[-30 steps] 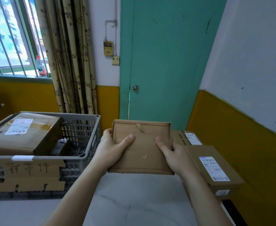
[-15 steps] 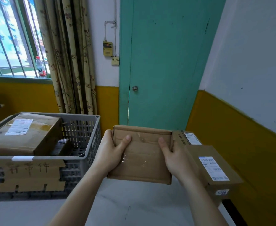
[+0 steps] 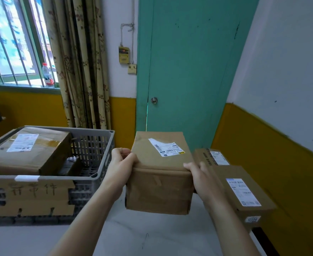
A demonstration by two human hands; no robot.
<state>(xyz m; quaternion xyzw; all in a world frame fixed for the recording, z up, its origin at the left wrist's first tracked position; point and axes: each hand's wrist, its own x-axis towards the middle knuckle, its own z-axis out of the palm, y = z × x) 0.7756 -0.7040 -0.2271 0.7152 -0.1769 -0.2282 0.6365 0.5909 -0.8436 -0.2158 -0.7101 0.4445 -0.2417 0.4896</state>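
While holding the box [image 3: 161, 174] up over the white table [image 3: 133, 237] — between the grey crate [image 3: 104, 150] and the small boxes [image 3: 242, 193] — grip it well on both sides. Left hand [image 3: 121, 163] curled round the left edge, right hand [image 3: 201, 176] wrapped round the right edge, thumbs on top. Label [image 3: 167, 149] facing up, easy to read. Hold level and squeeze softly so as not to dent the card. If bound for the crate, lift high over the rim first — no dropping
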